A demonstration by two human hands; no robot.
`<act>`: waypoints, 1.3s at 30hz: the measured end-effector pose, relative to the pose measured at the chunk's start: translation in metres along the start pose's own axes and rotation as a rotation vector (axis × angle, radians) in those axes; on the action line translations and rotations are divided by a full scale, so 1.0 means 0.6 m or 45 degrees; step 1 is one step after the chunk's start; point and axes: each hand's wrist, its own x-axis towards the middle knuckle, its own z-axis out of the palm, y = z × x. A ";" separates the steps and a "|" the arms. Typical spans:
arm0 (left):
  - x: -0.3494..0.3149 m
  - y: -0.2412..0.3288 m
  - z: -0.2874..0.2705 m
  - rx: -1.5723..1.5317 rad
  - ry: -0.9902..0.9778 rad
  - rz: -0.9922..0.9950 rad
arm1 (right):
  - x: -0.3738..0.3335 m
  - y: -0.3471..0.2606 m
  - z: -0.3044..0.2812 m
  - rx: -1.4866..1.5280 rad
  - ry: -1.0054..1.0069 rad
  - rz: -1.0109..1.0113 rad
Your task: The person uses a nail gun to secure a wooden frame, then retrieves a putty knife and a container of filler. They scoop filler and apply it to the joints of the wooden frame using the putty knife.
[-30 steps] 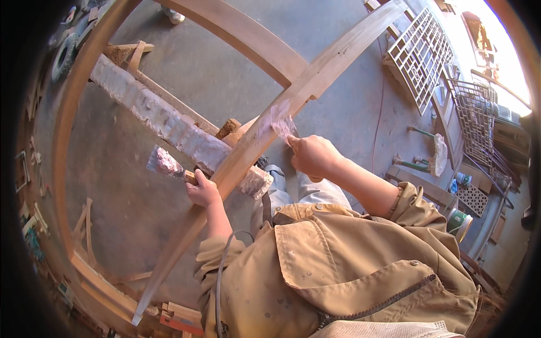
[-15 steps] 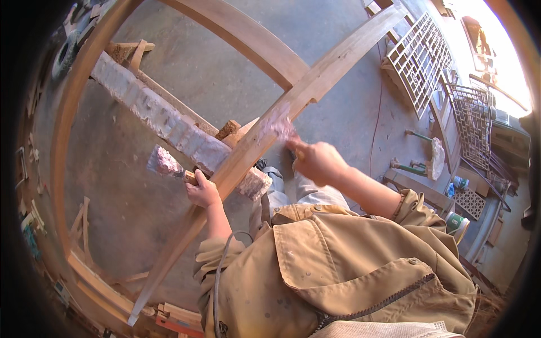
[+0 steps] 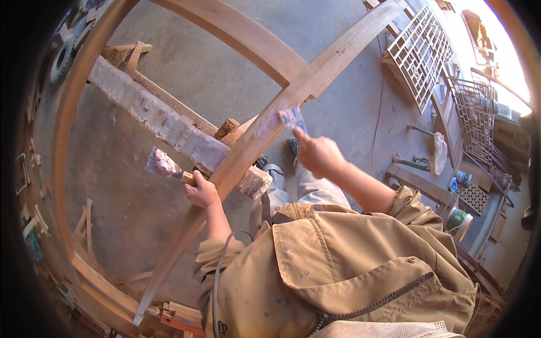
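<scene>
1. Nearest: jacket front (image 3: 315, 265), tan. Advice: keep its loose flap clear of wet paste.
2. Left hand (image 3: 204, 192): fingers wrapped round the handle of a putty knife (image 3: 189, 178), whose blade carries a lump of pinkish-white paste (image 3: 164, 163). Held level and beside the work, it should serve well as a palette; best not to let it tip.
3. Right hand (image 3: 324, 157): well apart from the left, gripping a scraper, index finger toward the blade (image 3: 292, 119). Finger pressure there should steady the stroke.
4. Wooden rail (image 3: 239, 164): runs diagonally in front of the person, over a white-crusted beam (image 3: 155, 115). A pale smear (image 3: 262, 130) marks its upper face. Blade sits at the rail's right edge, just beside the smear; exact contact too blurred to tell.
5. Judged technique: small loads, low blade angle, firm passes along the grain, excess wiped off at the edge. Mind the notch (image 3: 310, 99) just beyond; paste could clog it.
6. Farther: curved crosspiece (image 3: 248, 35) joins the rail; lattice panel (image 3: 420, 59) well apart, beyond the floor (image 3: 349, 112).
</scene>
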 end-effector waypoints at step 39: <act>0.002 -0.017 0.006 0.037 0.024 0.018 | -0.006 -0.002 0.048 0.097 0.280 -0.496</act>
